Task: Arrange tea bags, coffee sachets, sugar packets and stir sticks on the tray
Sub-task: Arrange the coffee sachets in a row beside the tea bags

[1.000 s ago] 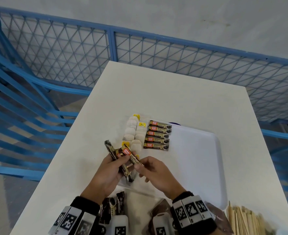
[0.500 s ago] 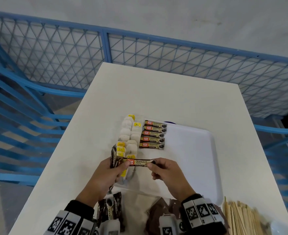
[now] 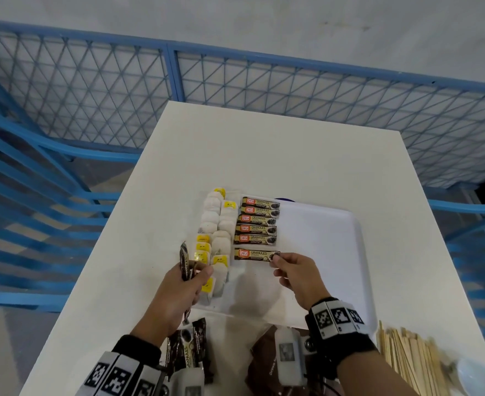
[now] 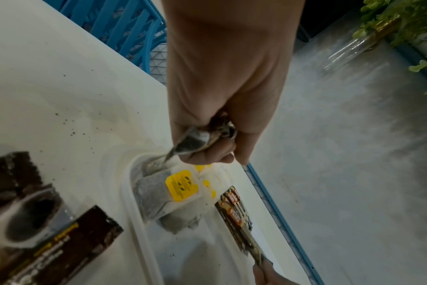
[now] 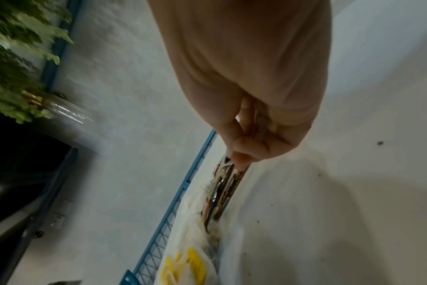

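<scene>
White desk [image 3: 264,144]: brown coffee sachet [image 3: 254,255] was pinched over white plastic tray [image 3: 321,238] by right hand [image 3: 298,277]; spare sachets [image 3: 186,262] were gripped by left hand [image 3: 178,295].

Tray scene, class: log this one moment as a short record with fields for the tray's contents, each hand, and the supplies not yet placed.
Tray: white tray on a white table
Tea bags: two columns of tea bags along the tray's left side
Coffee row: five coffee sachets stacked flat beside them
Right hand: right hand pinches a sixth sachet by its end, just below the row
Left hand: left hand grips spare sachets
Not yet placed: stir sticks lie on the table by the tray's near right corner
</scene>
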Tool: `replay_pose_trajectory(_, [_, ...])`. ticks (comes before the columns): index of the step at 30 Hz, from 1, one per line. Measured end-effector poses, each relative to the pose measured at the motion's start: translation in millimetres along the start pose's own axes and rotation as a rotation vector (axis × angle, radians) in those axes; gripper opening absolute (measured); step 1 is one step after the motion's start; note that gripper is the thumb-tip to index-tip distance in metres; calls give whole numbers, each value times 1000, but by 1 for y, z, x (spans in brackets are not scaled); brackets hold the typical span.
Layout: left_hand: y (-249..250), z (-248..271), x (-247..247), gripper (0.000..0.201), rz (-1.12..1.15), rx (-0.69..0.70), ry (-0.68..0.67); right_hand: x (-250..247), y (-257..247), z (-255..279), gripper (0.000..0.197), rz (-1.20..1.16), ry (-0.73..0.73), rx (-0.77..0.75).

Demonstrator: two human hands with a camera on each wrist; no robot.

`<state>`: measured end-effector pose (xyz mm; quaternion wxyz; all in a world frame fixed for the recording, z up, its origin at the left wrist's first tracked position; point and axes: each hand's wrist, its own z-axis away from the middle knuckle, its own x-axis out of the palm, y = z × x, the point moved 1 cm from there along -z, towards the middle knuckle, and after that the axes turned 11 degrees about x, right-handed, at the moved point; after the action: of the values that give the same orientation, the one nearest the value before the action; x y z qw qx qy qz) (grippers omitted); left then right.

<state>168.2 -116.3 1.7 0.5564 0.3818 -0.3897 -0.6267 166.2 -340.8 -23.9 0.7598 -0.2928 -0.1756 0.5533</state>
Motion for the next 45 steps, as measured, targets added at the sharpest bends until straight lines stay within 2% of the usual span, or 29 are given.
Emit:
replay_pose_trajectory(4, [-1, 0, -6, 3, 82, -64, 52, 5, 0, -19, 5, 29, 90, 2])
replay_pose_trajectory(6, [-2, 1, -6, 13, 149, -87, 94, 8, -1, -25, 6, 73, 135, -15])
replay_pose_trajectory(14, [4, 4, -5, 24, 220, -76, 116, 17, -5, -34, 15, 438, 321, -142])
replay_pose_trajectory(18, [8, 3, -2, 22, 301, -73, 100, 18, -7, -33, 15, 474, 329, -148])
replay_pose_trajectory(24, [11, 5, 1, 22, 296, -78, 72, 17, -8, -31, 14, 457, 322, -180])
replay_pose_trajectory(27, [11, 6, 1, 22, 287, -75, 63, 21, -9, -29, 19, 571, 328, -380])
replay_pose_trajectory(30, [10, 6, 2, 24, 274, -74, 56, 30, -7, -27, 32, 861, 311, -630])
replay_pose_trajectory(33, [10, 7, 3, 25, 272, -72, 43, 38, -6, -28, 38, 1061, 289, -769])
replay_pose_trajectory(39, [9, 5, -1, 23, 293, -71, 53, 44, -7, -33, 39, 1190, 270, -765])
replay_pose_trajectory(45, [8, 5, -1, 21, 337, -56, 38, 43, -10, -26, 40, 1115, 268, -750])
